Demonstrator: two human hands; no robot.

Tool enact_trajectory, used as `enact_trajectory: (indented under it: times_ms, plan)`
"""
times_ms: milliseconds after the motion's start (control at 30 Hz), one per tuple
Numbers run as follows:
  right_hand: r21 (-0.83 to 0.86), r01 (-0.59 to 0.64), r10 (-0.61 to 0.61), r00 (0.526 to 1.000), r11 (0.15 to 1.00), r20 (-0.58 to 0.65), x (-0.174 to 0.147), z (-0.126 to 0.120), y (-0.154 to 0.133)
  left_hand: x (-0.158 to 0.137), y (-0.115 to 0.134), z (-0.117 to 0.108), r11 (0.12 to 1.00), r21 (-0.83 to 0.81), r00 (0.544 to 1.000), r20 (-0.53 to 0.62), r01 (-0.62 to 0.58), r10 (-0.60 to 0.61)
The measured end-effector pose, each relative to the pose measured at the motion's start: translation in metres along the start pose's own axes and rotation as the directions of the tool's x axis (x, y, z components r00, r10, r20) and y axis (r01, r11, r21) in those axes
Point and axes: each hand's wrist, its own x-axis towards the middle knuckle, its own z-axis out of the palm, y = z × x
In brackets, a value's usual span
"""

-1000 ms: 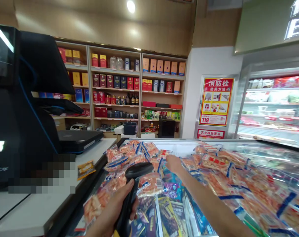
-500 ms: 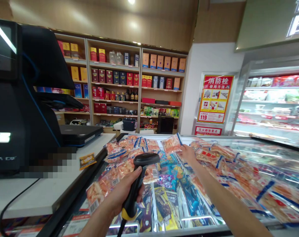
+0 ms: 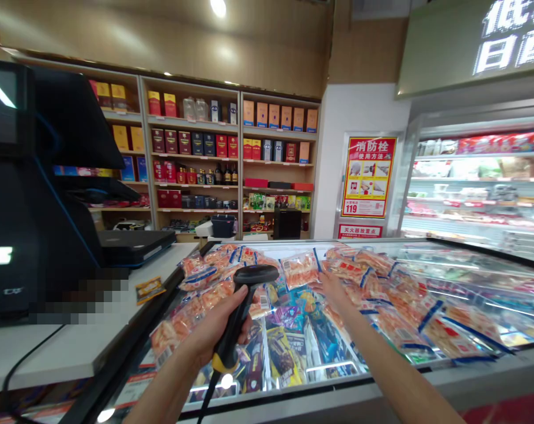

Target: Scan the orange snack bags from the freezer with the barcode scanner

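My left hand (image 3: 220, 321) is wrapped around the grip of a black and yellow barcode scanner (image 3: 255, 274), its head upright over the freezer and its cable running down. My right hand (image 3: 332, 290) pinches the blue-edged right side of a clear plastic food packet (image 3: 299, 270) with pinkish-orange contents. That packet stands tilted just right of the scanner head, apart from it. Similar packets lie in a left heap (image 3: 205, 300) and a right heap (image 3: 394, 288) on the chest freezer. Between the heaps, colourful ice cream wrappers (image 3: 287, 359) show inside.
At left, a white counter (image 3: 79, 347) carries a black checkout machine (image 3: 41, 194) and a small orange-brown packet (image 3: 150, 290). Behind the freezer are shelves of boxed bottles (image 3: 196, 144) and a red fire-hydrant poster (image 3: 369, 176). A lit refrigerated display (image 3: 478, 182) stands at right.
The view has shifted right. My right hand has brought its packet slightly closer to the scanner, and the packet's face now turns more toward me. My left hand keeps its hold on the scanner.
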Motion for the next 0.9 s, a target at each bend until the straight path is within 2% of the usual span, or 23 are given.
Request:
enact_trajectory:
  times_ms: [100, 167, 200, 267, 333, 367, 400, 467, 533, 600, 667, 733, 833, 900]
  plan:
    - [-0.098, 0.034, -0.039, 0.998, 0.995, -0.049, 0.005, -0.009, -0.006, 0.002, 0.000, 0.005, 1.000, 0.014, 1.000, -0.022, -0.009, 0.009]
    - [-0.290, 0.104, -0.158, 0.973, 0.951, -0.170, 0.014, -0.022, -0.016, 0.004, -0.001, 0.008, 1.000, 0.019, 0.998, -0.053, -0.012, 0.013]
    - [-0.410, 0.138, -0.252, 0.938, 0.902, -0.239, 0.019, -0.032, -0.022, 0.005, -0.001, 0.009, 1.000, 0.021, 0.998, -0.062, -0.012, 0.013]
    - [-0.628, 0.183, -0.460, 0.832, 0.757, -0.312, 0.031, -0.054, -0.034, 0.009, -0.001, 0.010, 1.000, 0.024, 0.998, -0.063, -0.004, 0.006]
    - [-0.764, 0.209, -0.599, 0.753, 0.610, -0.272, 0.043, -0.076, -0.042, 0.012, -0.002, 0.009, 1.000, 0.023, 0.998, -0.063, -0.005, 0.006]
    - [-0.811, 0.217, -0.631, 0.742, 0.544, -0.225, 0.048, -0.085, -0.044, 0.014, -0.002, 0.008, 1.000, 0.018, 0.997, -0.071, -0.013, 0.014]
    - [-0.851, 0.220, -0.637, 0.754, 0.477, -0.162, 0.053, -0.091, -0.044, 0.016, -0.002, 0.007, 1.000, 0.012, 0.997, -0.081, -0.017, 0.018]
    - [-0.916, 0.222, -0.569, 0.822, 0.333, -0.008, 0.061, -0.098, -0.043, 0.020, -0.004, 0.005, 1.000, -0.001, 0.996, -0.093, -0.016, 0.016]
    - [-0.951, 0.246, -0.410, 0.899, 0.186, 0.153, 0.066, -0.097, -0.040, 0.024, -0.005, 0.002, 1.000, -0.013, 0.996, -0.093, -0.004, 0.003]
    - [-0.962, 0.260, -0.232, 0.944, 0.083, 0.235, 0.071, -0.092, -0.038, 0.028, -0.007, -0.002, 1.000, -0.017, 0.996, -0.094, 0.002, -0.004]
    - [-0.973, 0.229, -0.123, 0.967, 0.032, 0.224, 0.076, -0.088, -0.038, 0.030, -0.008, -0.006, 1.000, -0.017, 0.995, -0.104, 0.000, -0.001]
    - [-0.985, 0.174, -0.091, 0.981, 0.015, 0.172, 0.081, -0.085, -0.039, 0.032, -0.008, -0.010, 1.000, -0.021, 0.993, -0.115, -0.009, 0.007]
    - [-0.994, 0.106, -0.158, 0.982, -0.007, 0.106, 0.085, -0.075, -0.039, 0.032, -0.007, -0.020, 1.000, -0.022, 0.992, -0.123, -0.016, 0.013]
    - [-0.994, 0.108, -0.255, 0.961, -0.008, 0.106, 0.082, -0.055, -0.038, 0.031, -0.007, -0.028, 1.000, -0.014, 0.992, -0.129, -0.018, 0.016]
